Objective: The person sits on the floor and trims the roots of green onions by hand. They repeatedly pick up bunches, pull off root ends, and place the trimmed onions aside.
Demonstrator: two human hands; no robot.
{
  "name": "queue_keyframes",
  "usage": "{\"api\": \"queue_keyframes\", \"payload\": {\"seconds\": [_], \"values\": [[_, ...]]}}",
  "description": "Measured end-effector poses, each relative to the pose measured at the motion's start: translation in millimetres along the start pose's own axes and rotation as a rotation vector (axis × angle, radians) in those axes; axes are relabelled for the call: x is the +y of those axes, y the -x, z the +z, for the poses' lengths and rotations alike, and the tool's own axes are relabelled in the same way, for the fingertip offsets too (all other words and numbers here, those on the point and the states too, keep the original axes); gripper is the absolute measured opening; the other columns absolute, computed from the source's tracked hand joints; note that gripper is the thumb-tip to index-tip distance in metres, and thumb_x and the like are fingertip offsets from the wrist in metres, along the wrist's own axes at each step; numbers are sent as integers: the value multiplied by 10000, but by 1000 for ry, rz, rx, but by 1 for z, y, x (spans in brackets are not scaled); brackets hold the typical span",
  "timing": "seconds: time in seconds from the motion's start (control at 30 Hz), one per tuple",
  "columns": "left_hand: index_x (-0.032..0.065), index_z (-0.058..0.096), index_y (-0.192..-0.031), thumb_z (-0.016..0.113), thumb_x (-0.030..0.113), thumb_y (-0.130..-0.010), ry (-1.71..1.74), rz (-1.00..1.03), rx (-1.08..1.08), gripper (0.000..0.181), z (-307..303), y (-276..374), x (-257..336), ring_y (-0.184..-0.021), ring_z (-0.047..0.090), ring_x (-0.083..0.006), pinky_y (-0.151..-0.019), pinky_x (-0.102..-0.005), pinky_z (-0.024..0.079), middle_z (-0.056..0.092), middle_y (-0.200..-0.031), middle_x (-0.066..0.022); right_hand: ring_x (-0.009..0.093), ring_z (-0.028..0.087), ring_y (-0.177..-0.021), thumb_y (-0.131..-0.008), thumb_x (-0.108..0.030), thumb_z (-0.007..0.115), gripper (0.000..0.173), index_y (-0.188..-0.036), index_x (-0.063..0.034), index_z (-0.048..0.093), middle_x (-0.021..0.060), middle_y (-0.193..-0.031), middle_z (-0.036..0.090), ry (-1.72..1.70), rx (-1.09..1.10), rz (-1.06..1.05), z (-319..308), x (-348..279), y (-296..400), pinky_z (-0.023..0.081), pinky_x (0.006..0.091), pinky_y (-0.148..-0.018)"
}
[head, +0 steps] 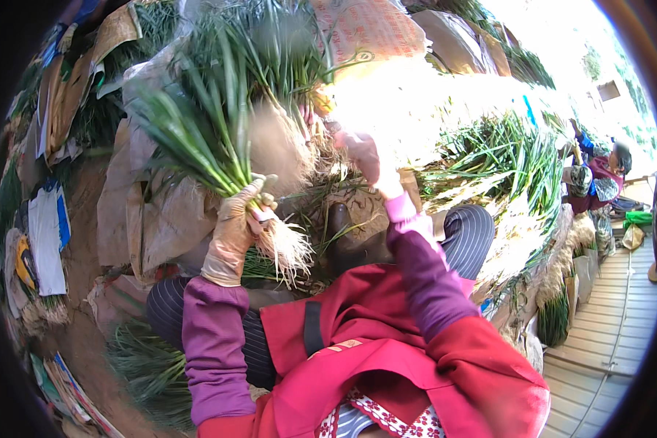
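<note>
My left hand (234,232), in a soiled light glove, grips a bunch of green onions (205,164) just above the roots. Its leaves lean up and left, and its pale stringy roots (284,246) hang to the right below my fingers. My right hand (364,156) is stretched forward by the roots of more green onions (284,60). Blur and strong glare hide its fingers, so I cannot tell whether it holds anything. A small yellow-orange object (324,101), too blurred to name, shows just beyond it.
Loose green onions (503,148) are heaped to the right. A printed woven sack (369,33) lies at the back, brown sheeting (169,224) at left. Another leafy bunch (148,372) is at lower left. A person (602,175) sits at far right, beyond a ribbed floor (597,339).
</note>
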State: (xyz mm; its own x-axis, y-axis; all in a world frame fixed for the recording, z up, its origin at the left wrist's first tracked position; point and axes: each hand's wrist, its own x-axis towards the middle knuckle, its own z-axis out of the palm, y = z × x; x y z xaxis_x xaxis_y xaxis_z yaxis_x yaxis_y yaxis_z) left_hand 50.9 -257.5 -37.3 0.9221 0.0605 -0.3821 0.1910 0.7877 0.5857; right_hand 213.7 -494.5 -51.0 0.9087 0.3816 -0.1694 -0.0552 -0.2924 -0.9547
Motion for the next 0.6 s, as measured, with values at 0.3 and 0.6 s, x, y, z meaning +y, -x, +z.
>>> {"api": "queue_keyframes", "payload": {"seconds": [0.3, 0.6], "values": [[-20, 605, -976, 571, 156, -870, -244, -187, -46, 208, -7, 3, -39, -590, 571, -139, -471, -198, 431, 617, -767, -82, 150, 591, -703, -879, -408, 513, 378, -1126, -124, 539, 35, -896, 633, -249, -435, -44, 80, 31, 79, 471, 260, -601], [26, 580, -926, 588, 163, -831, -168, -238, 32, 167, -22, -2, -51, -757, 611, -227, -600, -356, 534, 603, -819, -81, 49, 336, -453, -847, -253, 550, 158, -721, -158, 541, -106, -550, 398, -1037, -129, 365, 126, -23, 22, 302, 221, -444]]}}
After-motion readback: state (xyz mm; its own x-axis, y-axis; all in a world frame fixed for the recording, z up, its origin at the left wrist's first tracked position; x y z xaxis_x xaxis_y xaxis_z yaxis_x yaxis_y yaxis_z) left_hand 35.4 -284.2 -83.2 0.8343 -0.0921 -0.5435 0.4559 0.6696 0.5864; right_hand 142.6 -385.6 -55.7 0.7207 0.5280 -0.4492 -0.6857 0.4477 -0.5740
